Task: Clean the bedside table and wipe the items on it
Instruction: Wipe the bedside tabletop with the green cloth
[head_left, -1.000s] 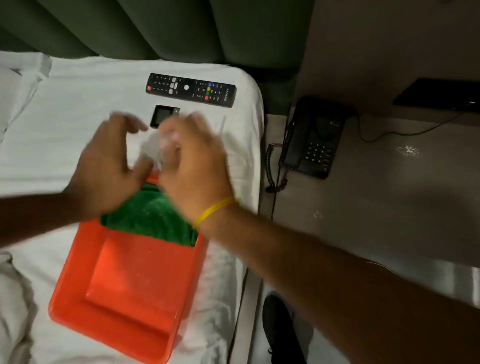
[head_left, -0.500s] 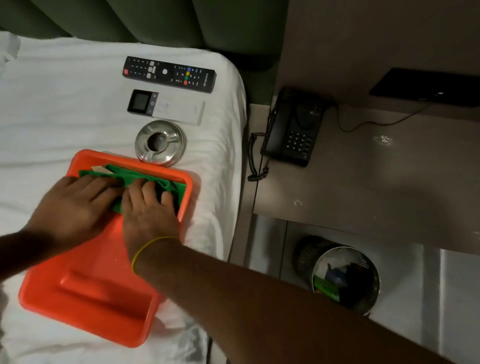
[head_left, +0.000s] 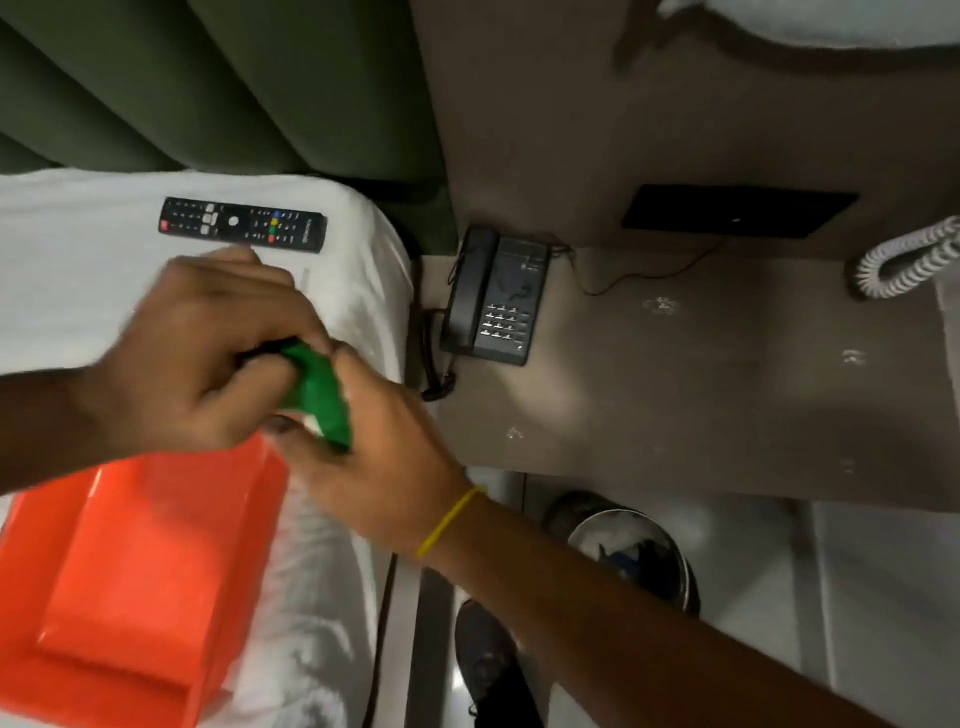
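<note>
Nearest me, low left of frame, the orange tray (head_left: 130, 561) sits on the white bed (head_left: 332, 597). At mid-frame my 2 hands share the green cloth (head_left: 319, 397): left hand (head_left: 202, 358) curled shut over its top, right hand (head_left: 374, 457) pinching it from below. I'd bunch it into a firm pad. Beyond, right of centre, the bedside table (head_left: 701, 395) is speckled and open; only the black phone (head_left: 496, 301) crowds its upper-left corner, beside the bed's edge.
</note>
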